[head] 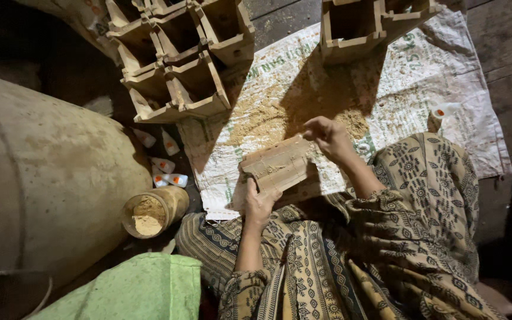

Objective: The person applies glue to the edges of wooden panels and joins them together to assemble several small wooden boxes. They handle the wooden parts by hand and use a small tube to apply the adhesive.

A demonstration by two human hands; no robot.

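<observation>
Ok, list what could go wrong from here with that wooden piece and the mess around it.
1. The wooden piece is held in the air by just the left hand and right hand; it could slip onto the sawdust-covered sack.
2. The open jar of powder lies tilted near the left knee and might spill if nudged.
3. The small glue bottles lie loose in the dark by the stacked wooden boxes, easy to knock or crush.

The floor [505, 53] is dark wooden boards. A white woven sack [445, 101] lies spread flat on it. The room is dim, with deep shadows at the edges.
</observation>
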